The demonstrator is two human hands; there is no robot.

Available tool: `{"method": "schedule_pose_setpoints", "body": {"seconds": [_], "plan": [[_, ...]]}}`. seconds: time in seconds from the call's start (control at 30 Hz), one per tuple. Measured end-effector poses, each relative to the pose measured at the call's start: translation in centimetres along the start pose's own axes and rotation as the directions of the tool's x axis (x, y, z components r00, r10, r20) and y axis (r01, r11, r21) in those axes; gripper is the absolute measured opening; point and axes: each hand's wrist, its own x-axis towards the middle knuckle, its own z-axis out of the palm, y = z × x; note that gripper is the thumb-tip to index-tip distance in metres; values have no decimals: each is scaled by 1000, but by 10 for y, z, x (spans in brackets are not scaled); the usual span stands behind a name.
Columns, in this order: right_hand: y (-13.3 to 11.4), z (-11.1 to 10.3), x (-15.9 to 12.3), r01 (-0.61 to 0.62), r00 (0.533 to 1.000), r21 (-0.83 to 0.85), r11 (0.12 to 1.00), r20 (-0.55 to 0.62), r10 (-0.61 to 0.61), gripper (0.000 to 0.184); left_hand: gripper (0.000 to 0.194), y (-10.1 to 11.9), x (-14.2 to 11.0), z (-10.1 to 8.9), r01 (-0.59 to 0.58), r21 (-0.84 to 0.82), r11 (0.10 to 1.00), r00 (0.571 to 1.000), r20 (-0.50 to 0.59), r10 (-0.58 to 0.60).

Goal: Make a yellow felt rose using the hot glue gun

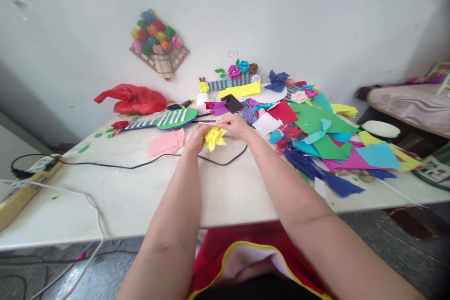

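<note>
Forearms [181, 194], hands [197, 139] [235, 126] holding yellow flower [214, 137], petals [212, 142] facing camera

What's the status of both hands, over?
Left hand holds yellow flower. Right hand close by its upper edge, grip unclear. Black cable curves across table, nearer the body.

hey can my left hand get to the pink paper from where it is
Probably yes: the pink paper lies just left of your left hand, with nothing standing between. That hand looks busy with the yellow paper flower, though, so it may need freeing first.
</note>
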Motion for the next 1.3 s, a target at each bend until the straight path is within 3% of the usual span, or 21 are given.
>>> {"method": "schedule_pose_setpoints", "body": {"seconds": [0.17, 0.53, 0.97, 1.3], "plan": [[4, 2, 1, 30, 999, 15, 999, 22, -31, 19, 11, 2, 2, 2, 74, -31, 997, 995, -60, -75], [3, 2, 3, 45, 998, -152, 987, 48, -39, 19, 22, 2, -4, -1, -14, 68, 998, 1000, -17, 16], [-2, -1, -1, -45, 999, -47, 998, 15, 45, 17, 22, 9, -9, 4, -8, 120, 993, 999, 50, 2], [-5, 0, 1, -8, 1000, -141, 990, 13, 10, 17, 21, 5, -4, 0, -10, 65, 998, 998, 56, 6]]}}
